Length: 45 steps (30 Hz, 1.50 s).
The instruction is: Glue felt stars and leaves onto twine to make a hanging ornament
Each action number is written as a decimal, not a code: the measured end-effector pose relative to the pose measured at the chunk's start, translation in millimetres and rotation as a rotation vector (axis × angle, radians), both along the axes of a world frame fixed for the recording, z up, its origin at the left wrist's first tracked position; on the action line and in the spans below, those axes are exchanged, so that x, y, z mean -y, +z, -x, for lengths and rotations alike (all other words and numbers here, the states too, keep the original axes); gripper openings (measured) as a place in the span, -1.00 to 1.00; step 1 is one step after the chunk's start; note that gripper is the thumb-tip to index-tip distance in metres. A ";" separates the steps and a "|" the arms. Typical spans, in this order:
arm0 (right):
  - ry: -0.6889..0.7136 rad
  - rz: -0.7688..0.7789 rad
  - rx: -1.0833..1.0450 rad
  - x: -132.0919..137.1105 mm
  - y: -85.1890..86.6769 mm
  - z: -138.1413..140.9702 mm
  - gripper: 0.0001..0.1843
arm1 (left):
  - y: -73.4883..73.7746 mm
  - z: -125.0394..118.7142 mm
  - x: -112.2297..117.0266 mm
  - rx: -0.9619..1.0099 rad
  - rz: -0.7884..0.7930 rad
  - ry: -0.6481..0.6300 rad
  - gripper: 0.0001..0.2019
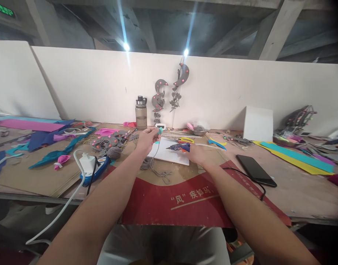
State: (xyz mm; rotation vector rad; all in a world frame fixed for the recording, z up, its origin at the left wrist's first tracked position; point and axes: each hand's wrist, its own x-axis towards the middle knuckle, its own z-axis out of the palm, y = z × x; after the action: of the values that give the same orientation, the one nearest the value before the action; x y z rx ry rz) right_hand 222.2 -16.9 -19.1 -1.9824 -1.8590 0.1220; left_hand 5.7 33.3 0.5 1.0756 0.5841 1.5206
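Observation:
My left hand point(147, 140) is closed in a pinch on a small teal piece point(160, 130), above the far left part of a white sheet point(169, 154). Grey yarn point(157, 149) hangs from around these fingers to a loose tangle point(155, 168) on the cardboard. Wrapped round a blue glue gun point(182, 147), my right hand point(197, 154) keeps it over the right side of the sheet. Its dark nozzle points left, toward the yarn but apart from the teal piece. Yellow-handled scissors point(187, 140) lie just behind the glue gun.
A blue power strip point(98, 171) with a white plug stands left, beside felt moon shapes point(109, 141). A bottle point(141, 114) stands at the back. A phone point(254, 170) and black cable point(238, 170) lie right. Moon hangings point(182, 75) are on the white partition.

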 end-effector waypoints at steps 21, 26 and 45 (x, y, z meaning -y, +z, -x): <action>0.408 -0.335 -0.967 29.1 22.1 36.3 -0.68 | -2.5 -3.8 2.3 -0.011 0.005 0.043 -0.78; 0.398 -0.331 -0.865 30.2 20.5 36.6 -0.62 | -2.0 -4.5 3.1 0.013 -0.003 0.024 -0.78; 0.324 -0.380 -0.592 29.8 15.8 35.2 -0.74 | 0.5 -8.6 9.2 -0.020 -0.043 0.122 -0.71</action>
State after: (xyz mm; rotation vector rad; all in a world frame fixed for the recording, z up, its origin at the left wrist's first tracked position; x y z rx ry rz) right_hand 187.0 -46.7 -3.3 -1.2103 -1.6337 0.3739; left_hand 14.3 24.1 1.0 1.1064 0.6430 1.6363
